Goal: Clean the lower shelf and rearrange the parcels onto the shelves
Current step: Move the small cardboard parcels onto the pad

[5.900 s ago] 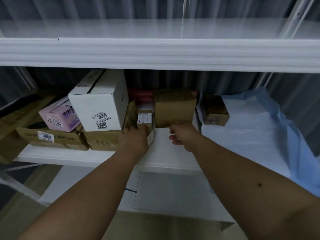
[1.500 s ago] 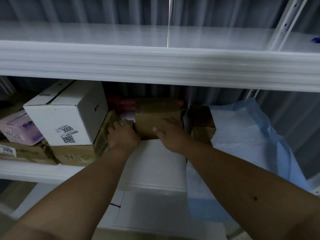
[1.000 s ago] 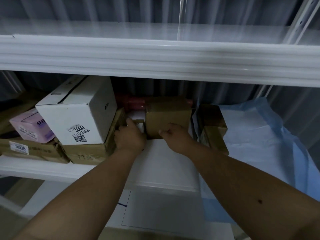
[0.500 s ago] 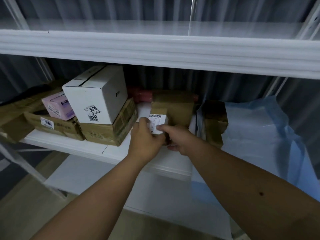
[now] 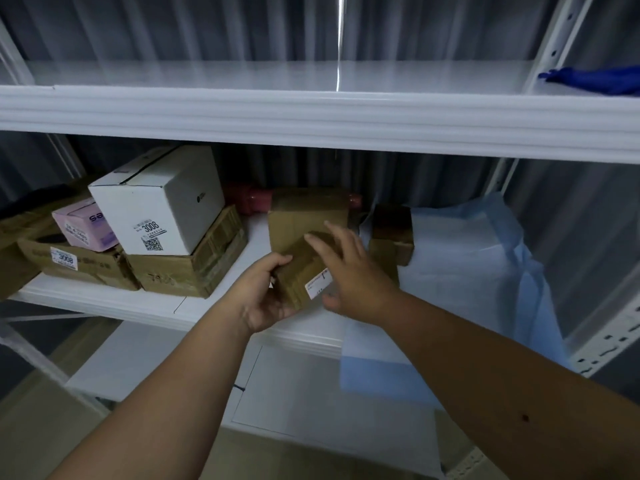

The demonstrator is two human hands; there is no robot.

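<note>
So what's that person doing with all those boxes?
A person is sorting parcels on a white shelf. The left hand grips a small brown box in front of the shelf, and the right hand is open, fingers spread against it. More boxes sit stacked at the left, including a white box. A blue sheet covers the right side.

I'm in a parcel storeroom. White metal racking (image 5: 311, 112) with slotted uprights (image 5: 609, 344) stands against grey corrugated sheet walls (image 5: 173, 26). On the middle shelf (image 5: 114, 299) sit taped cardboard parcels (image 5: 187, 271), a white box (image 5: 156, 206) and a flat carton (image 5: 76, 265), both stickered 3008, the white one with a QR code.
</note>
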